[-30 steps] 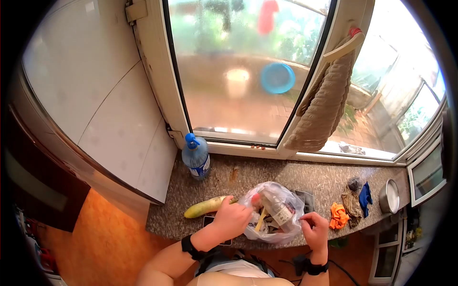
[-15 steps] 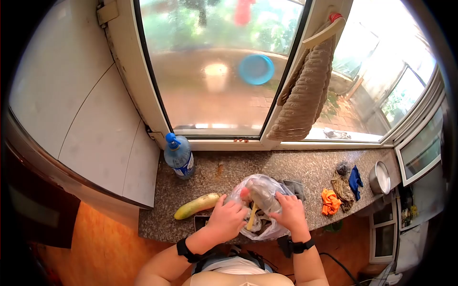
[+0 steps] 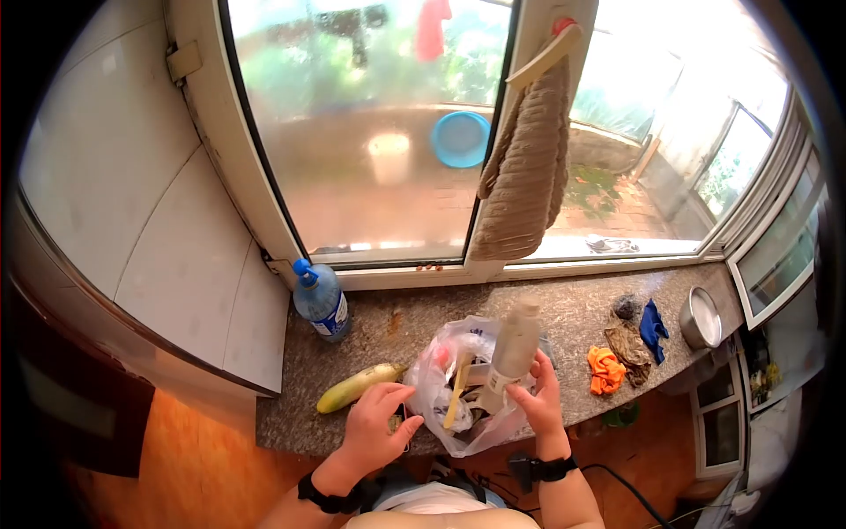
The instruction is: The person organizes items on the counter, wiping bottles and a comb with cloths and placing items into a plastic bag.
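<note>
Clear plastic bottle (image 3: 515, 348) up over the right half of the white translucent plastic bag (image 3: 427, 392), nearly upright, and the right hand (image 3: 544, 406) has it, thumb and fingers pinching the lower part! Whether its base touches the bag's contents, I can't tell. Across at the bag's left edge, the left hand (image 3: 374, 432) is spread, thumb apart from the fingers; contact with the plastic is hard to call. Tight in front: the bag sits right at the near edge of the speckled brown granite counter (image 3: 441, 304). Behind the bag there's room, granite running back to the white window frame (image 3: 397, 278). Left of the bag, a long yellow-green gourd (image 3: 359, 388) narrows the space. Right of the bag, another stretch of granite, then a crumpled bright-orange cloth (image 3: 606, 370), well apart.
</note>
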